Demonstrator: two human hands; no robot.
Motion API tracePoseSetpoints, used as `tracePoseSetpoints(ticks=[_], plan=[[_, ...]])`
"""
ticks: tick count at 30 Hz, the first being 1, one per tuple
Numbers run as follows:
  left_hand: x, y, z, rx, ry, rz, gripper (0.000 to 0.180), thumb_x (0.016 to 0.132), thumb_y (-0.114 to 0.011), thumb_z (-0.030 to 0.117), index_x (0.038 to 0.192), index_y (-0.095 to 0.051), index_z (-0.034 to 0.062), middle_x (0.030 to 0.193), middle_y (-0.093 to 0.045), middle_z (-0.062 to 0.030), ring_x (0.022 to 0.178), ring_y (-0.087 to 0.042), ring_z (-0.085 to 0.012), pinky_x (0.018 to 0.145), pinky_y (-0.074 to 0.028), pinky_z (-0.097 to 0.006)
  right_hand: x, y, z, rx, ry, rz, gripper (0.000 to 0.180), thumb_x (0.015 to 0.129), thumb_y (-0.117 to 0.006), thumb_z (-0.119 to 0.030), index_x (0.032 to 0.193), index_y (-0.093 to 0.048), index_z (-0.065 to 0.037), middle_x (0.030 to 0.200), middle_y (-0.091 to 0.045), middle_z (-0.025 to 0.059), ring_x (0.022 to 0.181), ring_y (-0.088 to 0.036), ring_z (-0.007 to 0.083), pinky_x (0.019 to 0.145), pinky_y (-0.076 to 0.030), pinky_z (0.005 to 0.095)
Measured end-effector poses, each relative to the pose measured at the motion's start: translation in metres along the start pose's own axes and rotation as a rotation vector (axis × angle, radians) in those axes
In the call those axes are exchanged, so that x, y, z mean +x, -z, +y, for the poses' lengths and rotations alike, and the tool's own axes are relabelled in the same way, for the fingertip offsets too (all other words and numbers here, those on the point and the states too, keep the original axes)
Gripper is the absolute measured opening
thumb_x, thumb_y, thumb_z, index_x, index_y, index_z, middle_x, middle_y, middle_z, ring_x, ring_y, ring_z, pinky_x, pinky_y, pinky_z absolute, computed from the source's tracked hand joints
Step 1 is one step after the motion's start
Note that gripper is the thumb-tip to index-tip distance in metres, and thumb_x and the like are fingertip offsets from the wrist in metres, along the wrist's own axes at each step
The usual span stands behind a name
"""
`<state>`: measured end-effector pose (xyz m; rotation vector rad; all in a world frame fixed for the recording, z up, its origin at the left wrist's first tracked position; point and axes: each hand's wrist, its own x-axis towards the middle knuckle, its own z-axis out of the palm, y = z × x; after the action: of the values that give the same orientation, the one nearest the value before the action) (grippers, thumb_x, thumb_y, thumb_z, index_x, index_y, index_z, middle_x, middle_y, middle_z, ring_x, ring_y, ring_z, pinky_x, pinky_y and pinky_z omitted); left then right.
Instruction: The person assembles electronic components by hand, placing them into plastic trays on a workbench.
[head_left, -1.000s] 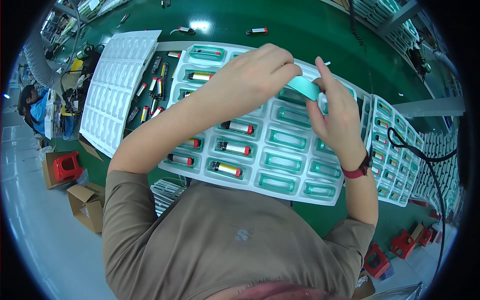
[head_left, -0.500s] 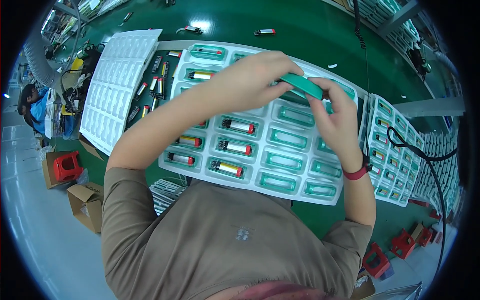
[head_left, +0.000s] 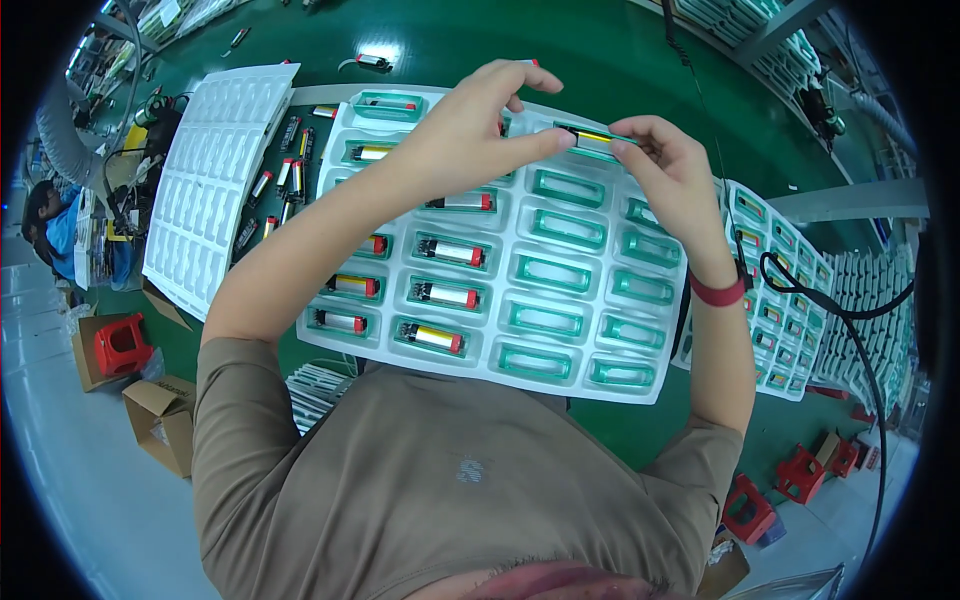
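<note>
A white molded tray lies in front of me, its cells lined with green plastic cases. Cells on the left hold cylindrical batteries with red ends; most visible cases on the right have no battery. Near the far edge, a green case contains a yellow-and-white battery. My right hand pinches that case's right end with curled fingers. My left hand is open, its fingers spread and its thumb at the battery's left end. Whether the case rests in its cell, I cannot tell.
Loose batteries lie between my tray and another white tray at left. A filled tray stands at right, with a black cable hanging over it. Red stools and cardboard boxes are on the floor.
The green case, held tilted with its back up by both hands, now shows its battery face up. My left fingers have come off it and spread; my right hand stays at its end.
</note>
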<state>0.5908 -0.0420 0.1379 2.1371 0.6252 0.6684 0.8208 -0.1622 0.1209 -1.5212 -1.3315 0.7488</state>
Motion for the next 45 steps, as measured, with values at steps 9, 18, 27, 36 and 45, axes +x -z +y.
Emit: tracePoseSetpoints(ticks=[9,18,27,36,45], plan=[[-0.007,-0.019,-0.015,0.359,-0.335,-0.403,0.024,0.088,-0.072,0.018,0.109,-0.071,0.0074,0.109,-0.063,-0.011,0.108,-0.059,-0.0299,0.095,-0.048,-0.042,0.021,-0.011,0.007,-0.627,0.227,-0.08,0.017,0.092,-0.07,-0.014,0.101,-0.071,0.0,0.083,-0.067,0.0046,0.074,-0.058,0.0088,0.069,-0.046,0.0243],[0.007,-0.007,0.005,-0.273,-0.329,0.139,0.04,0.091,-0.074,0.013,0.13,-0.065,0.0073,0.109,-0.065,-0.0048,0.097,-0.06,-0.0157,0.084,-0.049,-0.031,0.007,-0.002,-0.006,1.044,-0.442,-0.396,0.032,0.102,-0.046,-0.016,0.126,-0.058,0.002,0.092,-0.066,0.013,0.073,-0.061,0.0183,0.07,-0.05,0.0304],[0.006,0.005,0.02,-0.919,0.078,-0.327,0.043,0.097,-0.072,0.015,0.136,-0.059,0.0018,0.104,-0.068,-0.004,0.094,-0.065,-0.0085,0.082,-0.054,-0.026,-0.015,-0.026,-0.039,1.0,-0.259,-0.316,0.05,0.107,-0.042,-0.039,0.132,-0.054,0.003,0.099,-0.069,0.0181,0.08,-0.068,0.0259,0.077,-0.055,0.0355],[0.01,-0.002,0.011,-1.167,0.237,-0.282,0.025,0.104,-0.064,0.029,0.11,-0.065,0.0046,0.097,-0.067,-0.0022,0.085,-0.061,-0.0093,0.075,-0.05,-0.024,-0.031,-0.028,-0.048,0.812,-0.142,-0.268,0.028,0.099,-0.064,-0.013,0.122,-0.056,0.002,0.111,-0.07,0.0181,0.087,-0.071,0.0197,0.078,-0.06,0.0344],[0.006,0.001,0.01,-1.328,0.059,-0.499,0.035,0.109,-0.052,0.037,0.123,-0.062,0.0068,0.105,-0.066,-0.0029,0.093,-0.06,-0.0133,0.083,-0.049,-0.034,-0.038,-0.039,-0.048,0.881,0.012,-0.193,0.029,0.096,-0.068,-0.006,0.12,-0.055,0.0,0.114,-0.07,0.017,0.092,-0.07,0.02,0.077,-0.058,0.0328]])
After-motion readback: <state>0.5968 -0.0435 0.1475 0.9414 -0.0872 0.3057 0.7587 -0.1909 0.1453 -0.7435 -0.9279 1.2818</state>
